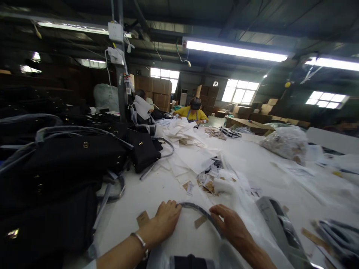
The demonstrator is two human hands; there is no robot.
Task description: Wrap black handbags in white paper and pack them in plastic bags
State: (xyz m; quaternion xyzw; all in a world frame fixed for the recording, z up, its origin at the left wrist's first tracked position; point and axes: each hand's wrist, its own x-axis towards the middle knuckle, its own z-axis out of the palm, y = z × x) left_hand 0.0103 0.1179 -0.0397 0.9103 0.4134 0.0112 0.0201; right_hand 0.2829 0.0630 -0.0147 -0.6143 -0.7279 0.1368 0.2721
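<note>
My left hand (167, 218) rests on the white table (157, 190) with its fingers curled over one end of a curved grey strap (199, 212). A bracelet shows on that wrist. My right hand (227, 222) lies over the other side of the same strap, fingers bent on it, next to a white plastic bag (238, 194). A dark object (190, 261) sits at the bottom edge between my arms, mostly cut off.
A big pile of black handbags (61, 164) fills the left. White paper sheets (193, 149) and cardboard tags (209, 185) cover the middle. A grey bag (277, 220) lies at the right, a filled clear sack (286, 142) farther back. A person in yellow (192, 112) works at the far end.
</note>
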